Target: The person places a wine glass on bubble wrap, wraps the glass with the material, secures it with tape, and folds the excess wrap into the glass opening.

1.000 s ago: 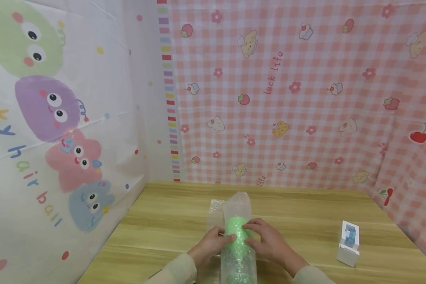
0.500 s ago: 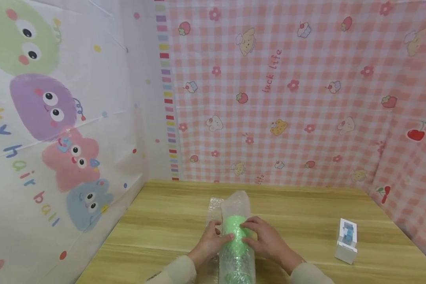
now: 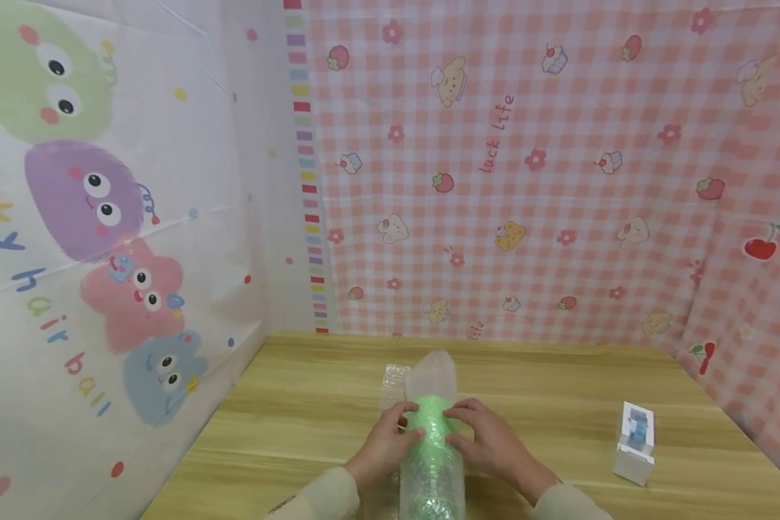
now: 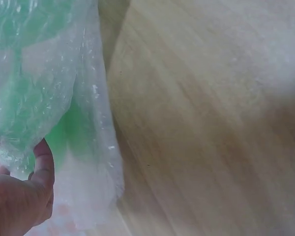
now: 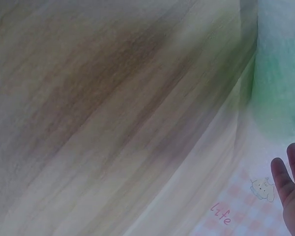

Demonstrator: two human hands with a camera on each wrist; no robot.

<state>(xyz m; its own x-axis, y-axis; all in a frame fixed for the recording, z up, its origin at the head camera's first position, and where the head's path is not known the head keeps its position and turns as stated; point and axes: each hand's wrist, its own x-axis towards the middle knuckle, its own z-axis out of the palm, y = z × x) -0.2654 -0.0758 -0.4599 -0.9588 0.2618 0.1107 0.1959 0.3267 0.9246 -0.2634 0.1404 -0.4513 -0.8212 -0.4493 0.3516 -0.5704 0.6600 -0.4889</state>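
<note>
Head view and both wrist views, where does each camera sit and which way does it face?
Head: on the head, facing forward and down at the green bundle, table and pink checked cloth; left hand, right hand and sleeves show.
Left wrist: on that wrist, facing the green bundle and table; part of the left hand shows.
Right wrist: on that wrist, facing mostly table; part of the right hand shows.
Head and right wrist share the pink checked cloth.
</note>
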